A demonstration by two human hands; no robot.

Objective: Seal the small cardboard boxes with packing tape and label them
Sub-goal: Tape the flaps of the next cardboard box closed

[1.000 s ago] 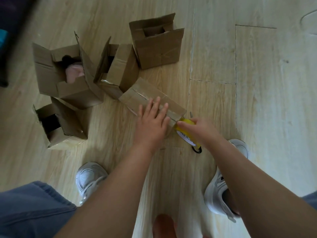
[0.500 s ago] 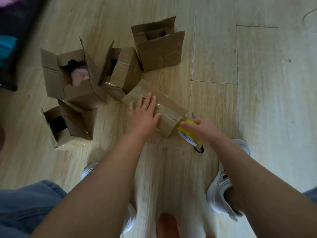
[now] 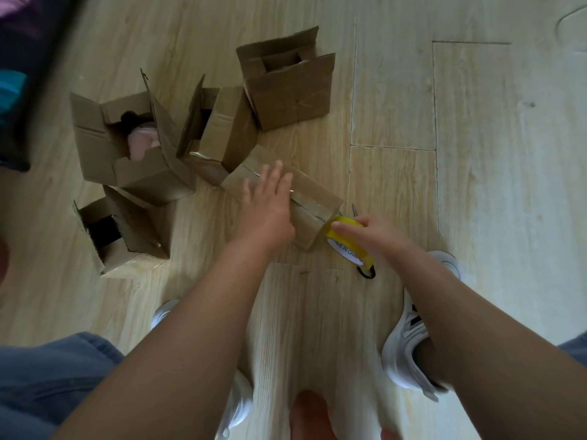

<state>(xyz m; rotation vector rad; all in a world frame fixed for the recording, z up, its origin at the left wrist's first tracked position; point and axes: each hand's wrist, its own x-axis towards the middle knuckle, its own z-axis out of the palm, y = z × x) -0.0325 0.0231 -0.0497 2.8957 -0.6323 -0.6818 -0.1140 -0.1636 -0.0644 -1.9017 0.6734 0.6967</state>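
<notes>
A closed small cardboard box [image 3: 313, 198] lies on the wooden floor in the middle of the view, with a strip of clear tape along its top seam. My left hand [image 3: 266, 204] presses flat on the box's top, fingers straight. My right hand [image 3: 373, 236] grips a yellow roll of packing tape [image 3: 349, 246] at the box's near right corner; the tape runs from the roll onto the box.
Several open cardboard boxes [image 3: 127, 144] stand to the left and behind; one at the back [image 3: 289, 81], another beside it [image 3: 222, 128], one at the near left [image 3: 124, 230]. Scissors [image 3: 365, 271] lie partly hidden under the roll. My white shoes [image 3: 409, 344] flank the bare floor.
My left hand has slid along the box's top, away from the roll toward the far left end. The right hand and roll have stayed at the box's corner.
</notes>
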